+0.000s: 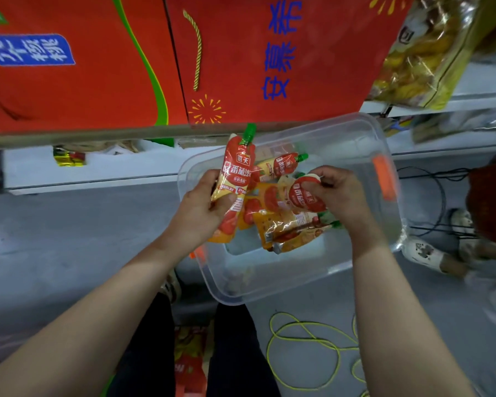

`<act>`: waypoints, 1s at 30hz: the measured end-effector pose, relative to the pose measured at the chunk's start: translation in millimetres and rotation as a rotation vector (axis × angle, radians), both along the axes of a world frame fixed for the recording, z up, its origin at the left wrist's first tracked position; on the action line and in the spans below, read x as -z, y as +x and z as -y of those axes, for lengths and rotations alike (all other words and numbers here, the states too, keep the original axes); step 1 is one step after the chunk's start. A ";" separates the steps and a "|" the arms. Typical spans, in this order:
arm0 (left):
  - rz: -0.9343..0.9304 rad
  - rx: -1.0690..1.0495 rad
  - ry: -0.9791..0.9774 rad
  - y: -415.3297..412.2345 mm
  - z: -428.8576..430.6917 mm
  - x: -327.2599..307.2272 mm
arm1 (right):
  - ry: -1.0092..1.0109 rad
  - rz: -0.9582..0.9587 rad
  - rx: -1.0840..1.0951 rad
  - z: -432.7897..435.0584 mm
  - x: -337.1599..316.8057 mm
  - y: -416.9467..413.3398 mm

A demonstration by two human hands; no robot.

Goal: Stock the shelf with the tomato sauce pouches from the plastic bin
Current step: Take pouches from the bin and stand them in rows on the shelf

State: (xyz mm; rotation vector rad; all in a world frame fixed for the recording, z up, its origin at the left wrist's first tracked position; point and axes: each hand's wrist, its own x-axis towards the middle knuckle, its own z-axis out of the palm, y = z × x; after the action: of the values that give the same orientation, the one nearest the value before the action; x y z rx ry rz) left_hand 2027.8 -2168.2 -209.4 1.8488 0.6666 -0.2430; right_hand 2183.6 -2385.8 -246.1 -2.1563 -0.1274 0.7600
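Where the pouches lie: I see a loose heap of red-and-yellow tomato sauce pouches (287,224) on the bottom of the clear rectangular plastic bin (355,133), green caps pointing different ways; two more are up in the hands.
Left hand (204,204): fingers and thumb are curled round the lower part of an upright pouch (236,170), its green cap (249,133) on top, over the bin's left rim. A second pouch seems to sit behind it in the same grip, though I cannot tell for sure.
Right hand (341,193): fingers bent tight, pinching a bulging red pouch (305,197) just above the heap, inside the bin.
Bin: an orange latch (384,179) shows on its right wall; it sits on the grey floor (69,239) just in front of the low white shelf (98,173).
Shelf above: large red gift boxes (69,75) with blue lettering, and a crinkled clear bag of yellow goods (421,53) to the right.
Floor: a yellow-green cord (304,336) lies coiled near the person's dark trouser legs (235,339); black cables (435,196) and another person's pale shoes (421,250) are at the right.
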 end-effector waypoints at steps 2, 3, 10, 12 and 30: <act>0.007 -0.007 -0.028 -2.8 1.8 1.3 | -0.193 0.073 -0.161 -4.3 -3.8 10.3; 0.006 -0.011 -0.036 -3.8 2.6 2.1 | -0.243 0.091 -0.185 -9.8 -3.4 14.1; -0.010 -0.088 -0.052 -10.6 3.5 9.2 | 0.097 -0.244 0.467 -36.3 17.1 8.1; -0.015 -0.090 -0.048 -13.0 3.4 11.9 | 0.251 -0.354 0.577 -32.4 20.1 -5.6; 0.064 -0.200 -0.318 -22.7 -23.1 -33.7 | 0.037 -0.195 0.490 -26.0 -42.8 -69.0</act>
State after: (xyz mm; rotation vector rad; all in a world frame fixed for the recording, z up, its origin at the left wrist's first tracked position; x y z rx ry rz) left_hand 2005.0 -2145.0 -175.7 1.4702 0.7188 -0.1476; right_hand 2114.6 -2359.9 -203.3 -1.9491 0.4684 0.6627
